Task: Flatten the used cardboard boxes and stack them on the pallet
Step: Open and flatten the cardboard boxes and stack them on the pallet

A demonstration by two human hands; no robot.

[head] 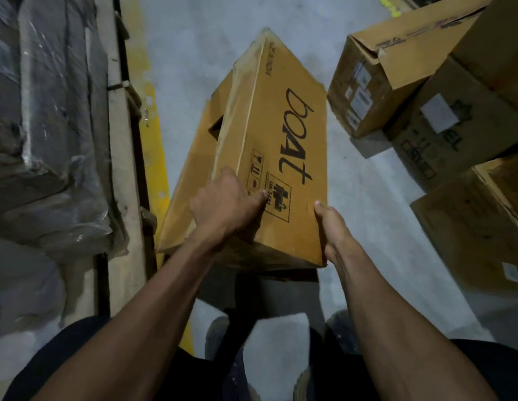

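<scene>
The boat box [269, 146] is made of matt brown corrugated cardboard, scuffed and creased along its edges, with black print. The stacked boxes [425, 96] at the right are of duller cardboard bearing white paper labels. Glossy, wrinkled plastic wrap [49, 111] is seen at the left beside rough bare wood [118, 169]. The floor [376, 198] is matt grey concrete with a worn yellow painted stripe [153, 134].

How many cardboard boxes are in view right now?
5: the brown "boat" cardboard box gripped by both hands at centre, and four brown boxes at right: open-flapped, labelled, top corner, lower right. More may lie outside the frame.
</scene>
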